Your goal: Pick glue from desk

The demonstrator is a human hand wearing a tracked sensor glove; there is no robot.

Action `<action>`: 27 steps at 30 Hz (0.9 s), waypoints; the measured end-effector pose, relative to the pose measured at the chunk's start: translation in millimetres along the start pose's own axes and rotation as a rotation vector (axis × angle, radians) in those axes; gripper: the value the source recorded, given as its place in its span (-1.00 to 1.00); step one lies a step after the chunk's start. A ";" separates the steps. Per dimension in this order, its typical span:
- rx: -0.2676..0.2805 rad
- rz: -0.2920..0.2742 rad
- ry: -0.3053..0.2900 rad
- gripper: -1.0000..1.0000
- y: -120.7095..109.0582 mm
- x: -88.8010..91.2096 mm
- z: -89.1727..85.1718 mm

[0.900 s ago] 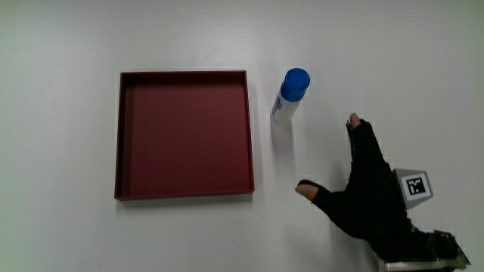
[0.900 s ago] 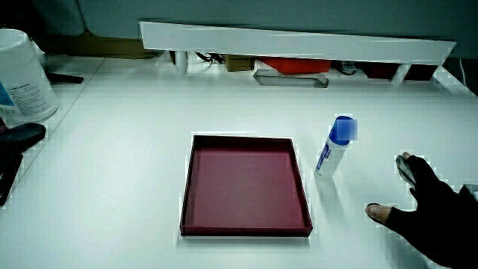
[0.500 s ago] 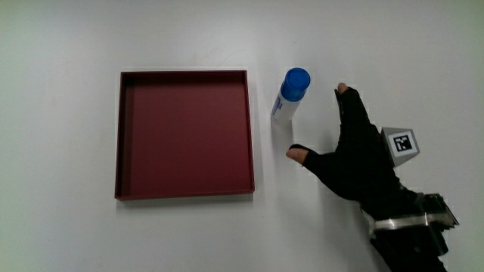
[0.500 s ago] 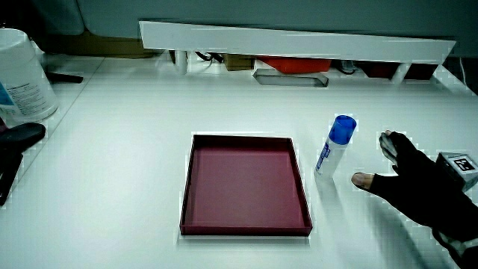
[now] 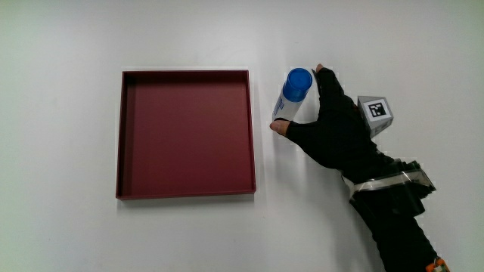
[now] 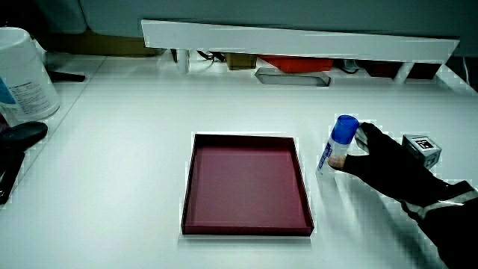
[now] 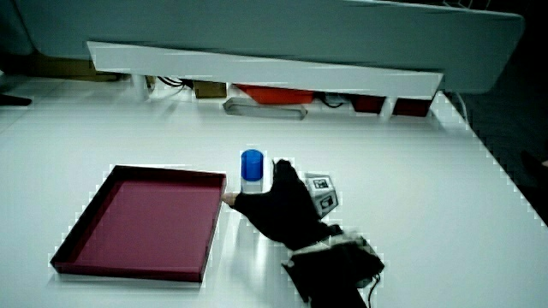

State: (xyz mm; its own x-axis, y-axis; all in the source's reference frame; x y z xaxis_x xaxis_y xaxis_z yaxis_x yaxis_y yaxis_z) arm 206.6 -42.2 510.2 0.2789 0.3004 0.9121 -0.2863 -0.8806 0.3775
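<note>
The glue stick, a white tube with a blue cap, stands upright on the white table close beside the dark red tray. It shows in both side views. The gloved hand has come up against it from the side away from the tray. Its thumb tip touches the tube's lower body and the fingertips reach past the cap. The fingers are still spread around the tube, not clamped. In both side views the hand rests low at the tube.
The tray is shallow, square and holds nothing. A white canister and a black object sit at the table's edge. A low white partition with clutter under it runs along the table.
The hand has moved across the table toward the glue stick and now reaches around it, thumb against the tube. Glue and tray have not moved.
</note>
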 end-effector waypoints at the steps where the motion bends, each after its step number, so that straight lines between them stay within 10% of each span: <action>1: -0.006 0.003 0.001 0.00 1.4 -1.0 -1.5; 27: 0.144 0.111 0.074 0.89 8.1 11.1 4.0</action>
State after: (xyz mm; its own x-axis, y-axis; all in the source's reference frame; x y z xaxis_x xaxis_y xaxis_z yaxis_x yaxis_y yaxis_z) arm 211.1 -47.5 522.7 0.1829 0.2202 0.9581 -0.1756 -0.9516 0.2523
